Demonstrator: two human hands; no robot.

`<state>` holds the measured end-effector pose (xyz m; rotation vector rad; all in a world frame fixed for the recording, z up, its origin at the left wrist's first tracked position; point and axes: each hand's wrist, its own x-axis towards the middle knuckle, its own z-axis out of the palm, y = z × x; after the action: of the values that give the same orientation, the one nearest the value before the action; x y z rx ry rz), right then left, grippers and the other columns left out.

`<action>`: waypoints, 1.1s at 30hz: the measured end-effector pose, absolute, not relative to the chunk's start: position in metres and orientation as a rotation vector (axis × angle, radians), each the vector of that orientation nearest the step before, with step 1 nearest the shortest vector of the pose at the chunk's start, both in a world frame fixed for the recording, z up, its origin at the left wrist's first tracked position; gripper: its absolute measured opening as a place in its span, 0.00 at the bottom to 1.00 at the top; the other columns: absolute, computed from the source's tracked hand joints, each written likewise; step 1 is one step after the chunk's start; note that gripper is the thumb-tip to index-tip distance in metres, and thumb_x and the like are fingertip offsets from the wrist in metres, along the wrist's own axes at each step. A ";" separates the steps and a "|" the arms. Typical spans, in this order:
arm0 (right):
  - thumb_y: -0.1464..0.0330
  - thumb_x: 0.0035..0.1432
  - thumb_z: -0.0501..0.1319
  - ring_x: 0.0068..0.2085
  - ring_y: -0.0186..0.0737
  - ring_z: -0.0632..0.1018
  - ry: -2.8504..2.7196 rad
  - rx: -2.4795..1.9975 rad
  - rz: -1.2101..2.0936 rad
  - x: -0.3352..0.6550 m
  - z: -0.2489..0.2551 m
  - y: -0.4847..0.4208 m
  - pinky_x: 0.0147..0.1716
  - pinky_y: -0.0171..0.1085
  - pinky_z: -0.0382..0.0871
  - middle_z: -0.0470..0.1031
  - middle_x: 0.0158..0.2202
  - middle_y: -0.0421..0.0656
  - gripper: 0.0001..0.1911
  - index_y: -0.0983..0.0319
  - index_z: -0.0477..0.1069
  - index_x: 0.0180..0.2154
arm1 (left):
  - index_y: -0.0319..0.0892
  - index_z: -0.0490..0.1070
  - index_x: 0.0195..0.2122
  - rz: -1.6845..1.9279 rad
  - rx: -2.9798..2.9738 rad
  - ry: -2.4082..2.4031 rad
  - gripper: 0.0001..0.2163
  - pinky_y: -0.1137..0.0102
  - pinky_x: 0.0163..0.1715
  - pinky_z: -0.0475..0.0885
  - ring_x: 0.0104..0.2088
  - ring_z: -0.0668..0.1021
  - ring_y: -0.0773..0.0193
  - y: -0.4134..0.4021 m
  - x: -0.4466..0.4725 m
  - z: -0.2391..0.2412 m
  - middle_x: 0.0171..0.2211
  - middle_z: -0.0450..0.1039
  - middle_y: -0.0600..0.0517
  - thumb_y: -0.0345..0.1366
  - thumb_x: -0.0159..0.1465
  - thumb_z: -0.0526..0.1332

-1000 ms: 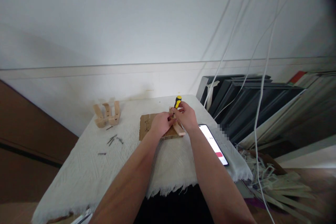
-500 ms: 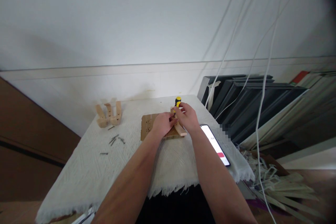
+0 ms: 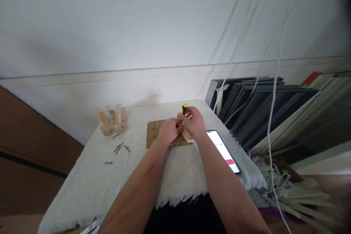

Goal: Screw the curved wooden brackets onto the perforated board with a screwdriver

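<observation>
My right hand is closed round a screwdriver with a yellow and black handle, held upright over a small wooden piece. My left hand presses down beside it, its fingers pinching the wooden piece where the tool meets it. Both hands rest on a flat perforated board lying on the white cloth of the table. The screwdriver's tip is hidden behind my fingers.
A wooden assembly of upright blocks stands at the table's far left, with several dark screws scattered in front of it. A phone with a lit screen lies at the right edge. Dark frames lean by the wall; white cables hang down.
Both hands stay at the same spot on the board. The screwdriver handle has shifted slightly; the view has moved a little.
</observation>
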<state>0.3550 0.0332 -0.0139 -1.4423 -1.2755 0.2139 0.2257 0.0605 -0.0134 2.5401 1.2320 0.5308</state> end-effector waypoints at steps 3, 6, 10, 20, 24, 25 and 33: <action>0.56 0.50 0.63 0.32 0.38 0.73 -1.234 -1.456 0.281 0.353 -0.011 0.032 0.33 0.38 0.67 0.74 0.34 0.42 0.16 0.60 0.69 0.36 | 0.40 0.75 0.38 0.509 2.522 1.249 0.14 0.70 0.35 0.66 0.34 0.77 0.60 0.059 0.226 -0.011 0.35 0.77 0.45 0.45 0.64 0.56; 0.56 0.51 0.62 0.33 0.38 0.74 -1.248 -1.448 0.329 0.353 -0.009 0.030 0.33 0.38 0.67 0.75 0.36 0.41 0.16 0.59 0.70 0.37 | 0.40 0.76 0.37 0.504 2.523 1.261 0.15 0.69 0.36 0.67 0.35 0.77 0.59 0.058 0.226 -0.009 0.35 0.78 0.45 0.45 0.65 0.55; 0.56 0.55 0.58 0.34 0.40 0.74 -1.298 -1.482 0.342 0.356 -0.010 0.028 0.36 0.40 0.67 0.77 0.35 0.42 0.16 0.59 0.74 0.39 | 0.40 0.76 0.38 0.510 2.521 1.260 0.14 0.69 0.37 0.67 0.35 0.77 0.59 0.059 0.226 -0.010 0.36 0.78 0.45 0.44 0.64 0.56; 0.62 0.57 0.54 0.43 0.44 0.74 -1.455 -1.410 0.238 0.359 -0.014 0.028 0.43 0.43 0.67 0.76 0.44 0.47 0.17 0.61 0.75 0.44 | 0.40 0.76 0.37 0.567 2.547 1.218 0.15 0.70 0.34 0.66 0.33 0.77 0.60 0.061 0.226 -0.015 0.35 0.77 0.45 0.45 0.65 0.55; 0.58 0.57 0.57 0.35 0.40 0.75 -1.374 -1.424 0.336 0.358 -0.013 0.028 0.36 0.40 0.68 0.77 0.38 0.45 0.17 0.61 0.73 0.42 | 0.40 0.76 0.37 0.533 2.531 1.241 0.15 0.70 0.34 0.66 0.33 0.76 0.60 0.060 0.226 -0.013 0.35 0.77 0.45 0.45 0.64 0.56; 0.58 0.55 0.58 0.34 0.39 0.75 -1.325 -1.408 0.372 0.357 -0.013 0.028 0.34 0.39 0.68 0.77 0.38 0.44 0.17 0.61 0.72 0.43 | 0.40 0.76 0.37 0.526 2.530 1.243 0.15 0.69 0.34 0.66 0.33 0.76 0.60 0.061 0.226 -0.013 0.35 0.77 0.45 0.45 0.64 0.56; 0.60 0.54 0.59 0.35 0.39 0.77 -1.259 -1.335 0.485 0.355 -0.012 0.025 0.34 0.38 0.69 0.79 0.37 0.43 0.15 0.60 0.75 0.40 | 0.40 0.76 0.39 0.533 2.565 1.211 0.16 0.69 0.35 0.66 0.34 0.76 0.60 0.064 0.226 -0.017 0.35 0.77 0.45 0.46 0.65 0.55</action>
<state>0.3547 0.0252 -0.0116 -1.3354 -1.2591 0.4847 0.2262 0.0636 -0.0166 2.5654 1.2114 0.5330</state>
